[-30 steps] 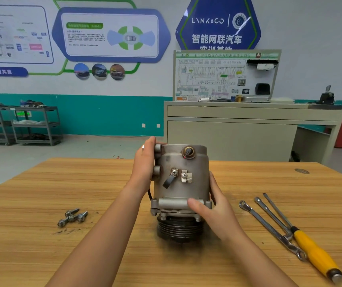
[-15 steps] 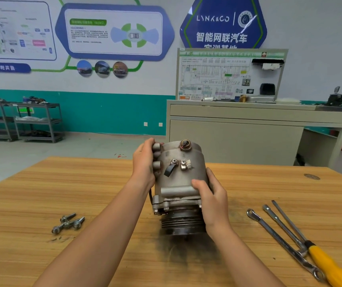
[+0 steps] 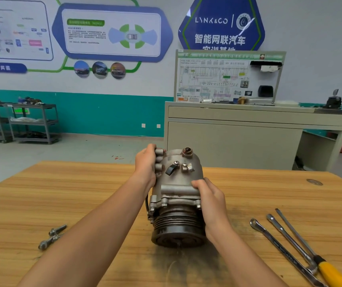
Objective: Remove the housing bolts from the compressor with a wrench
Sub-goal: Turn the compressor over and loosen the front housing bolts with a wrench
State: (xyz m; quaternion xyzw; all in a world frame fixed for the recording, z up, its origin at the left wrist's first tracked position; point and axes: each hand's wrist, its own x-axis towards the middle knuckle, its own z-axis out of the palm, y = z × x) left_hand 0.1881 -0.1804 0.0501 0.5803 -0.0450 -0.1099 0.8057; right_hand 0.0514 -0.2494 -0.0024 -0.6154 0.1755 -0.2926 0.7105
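Observation:
A grey metal compressor [image 3: 178,183] is tilted over the wooden table [image 3: 62,195], its dark pulley end [image 3: 177,235] turned toward me and lifted off the surface. My left hand [image 3: 146,164] grips its upper left side by the two ports. My right hand [image 3: 211,199] grips its right side, thumb lying over the housing flange. Bolt heads [image 3: 164,200] show on the flange above the pulley. Two wrenches [image 3: 277,243] lie on the table to the right, untouched.
Several loose bolts [image 3: 52,237] lie on the table at the left. A yellow-handled screwdriver [image 3: 319,262] rests beside the wrenches. Dark grime marks the wood under the compressor. A grey workbench with a wiring board [image 3: 228,77] stands behind the table.
The compressor stood upright on its pulley; both hands have tipped it back, so the pulley face now points toward me and is raised off the table.

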